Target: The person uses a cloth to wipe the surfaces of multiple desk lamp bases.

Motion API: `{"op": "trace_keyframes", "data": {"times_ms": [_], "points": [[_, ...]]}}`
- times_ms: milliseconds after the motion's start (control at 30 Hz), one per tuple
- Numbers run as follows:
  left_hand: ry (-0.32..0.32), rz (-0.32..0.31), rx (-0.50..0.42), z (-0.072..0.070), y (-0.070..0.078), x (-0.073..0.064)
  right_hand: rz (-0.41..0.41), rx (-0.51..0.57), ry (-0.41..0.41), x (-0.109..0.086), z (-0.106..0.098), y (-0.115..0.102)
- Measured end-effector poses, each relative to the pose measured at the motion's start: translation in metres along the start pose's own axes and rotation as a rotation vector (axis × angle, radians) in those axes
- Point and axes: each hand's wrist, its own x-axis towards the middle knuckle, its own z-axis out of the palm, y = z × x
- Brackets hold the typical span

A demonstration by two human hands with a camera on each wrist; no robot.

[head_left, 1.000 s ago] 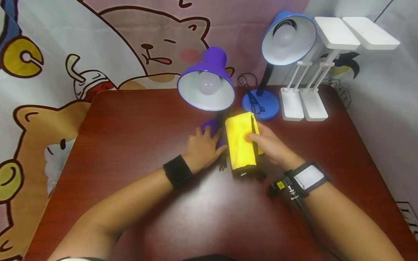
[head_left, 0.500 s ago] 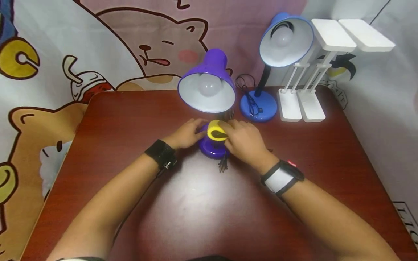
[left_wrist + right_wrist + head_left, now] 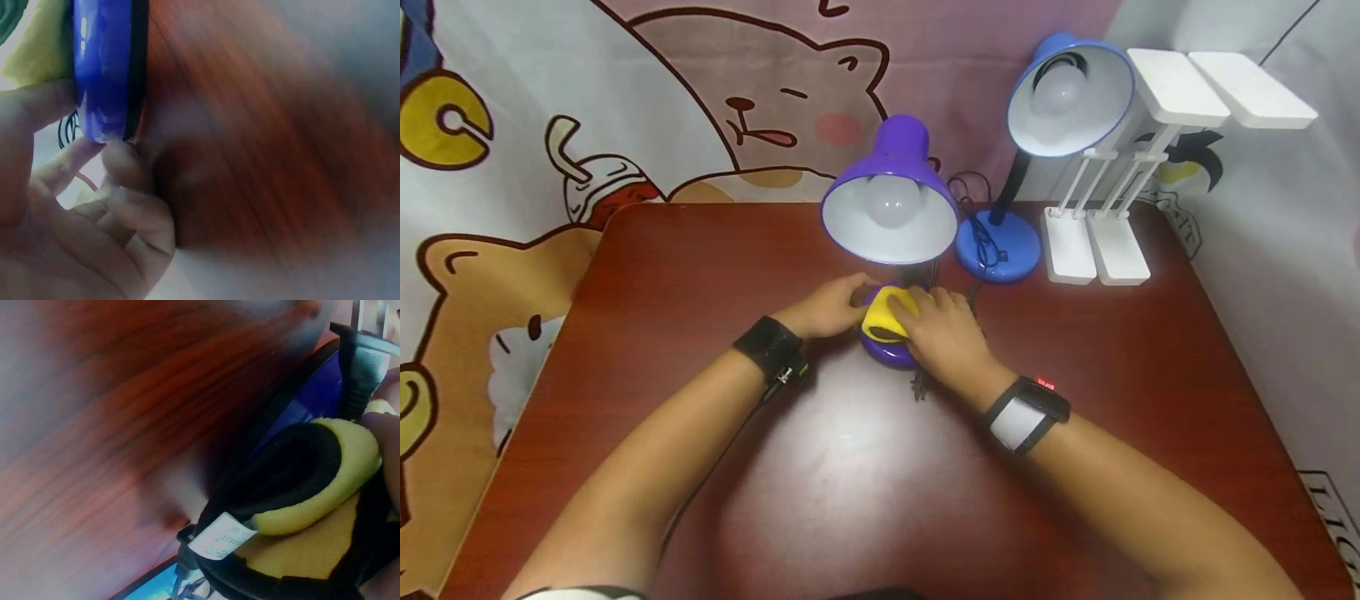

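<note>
A purple desk lamp (image 3: 904, 154) stands at the middle of the table, its white-lined shade tilted forward over its round base (image 3: 889, 356). My left hand (image 3: 829, 307) grips the left edge of that base; the left wrist view has thumb and fingers at the glossy rim (image 3: 106, 69). In my right hand (image 3: 953, 340) is a folded yellow cloth (image 3: 880, 318) with black trim, pressed on top of the base. The right wrist view shows the cloth's rolled fold and white label (image 3: 222, 536). The lamp's plug (image 3: 362, 362) hangs beside the base.
Behind and to the right stands a blue desk lamp (image 3: 1000, 250) with its cord bundled on the base. Two white folding lamps (image 3: 1120, 250) are next to it near the table's right back corner. A cartoon-printed curtain (image 3: 700, 100) hangs behind the table.
The yellow cloth, earlier held up to the right of the purple lamp, has come down onto its base and shifted slightly left. My left hand moved from over the base to its left edge.
</note>
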Motion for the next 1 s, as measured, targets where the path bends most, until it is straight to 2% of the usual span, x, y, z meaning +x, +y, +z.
{"op": "trace_keyframes", "data": {"times_ms": [167,300,400,533,633,733,900,1000], "points": [[-0.034,0.022,0.020,0.001,0.004,-0.003,-0.089,0.030,-0.007,-0.013,-0.006,0.000],[-0.033,0.050,0.051,0.002,0.006,-0.004,-0.116,0.035,-0.032,-0.025,-0.012,-0.005],[-0.024,0.063,0.055,0.001,0.005,-0.004,-0.096,0.017,-0.005,-0.026,-0.011,-0.007],[-0.018,0.062,0.060,0.001,0.004,-0.005,-0.028,-0.026,0.087,-0.015,-0.003,-0.004],[-0.019,0.060,0.056,0.002,0.002,-0.005,-0.019,-0.035,0.110,-0.009,0.001,-0.001],[-0.016,0.059,0.046,0.001,0.002,-0.005,-0.053,-0.018,0.085,-0.012,-0.003,-0.002],[-0.015,0.049,0.039,0.000,0.001,-0.004,-0.122,0.013,-0.007,-0.028,-0.018,-0.011],[-0.013,0.052,0.031,-0.001,0.001,-0.004,-0.133,0.018,-0.013,-0.033,-0.020,-0.014]]}}
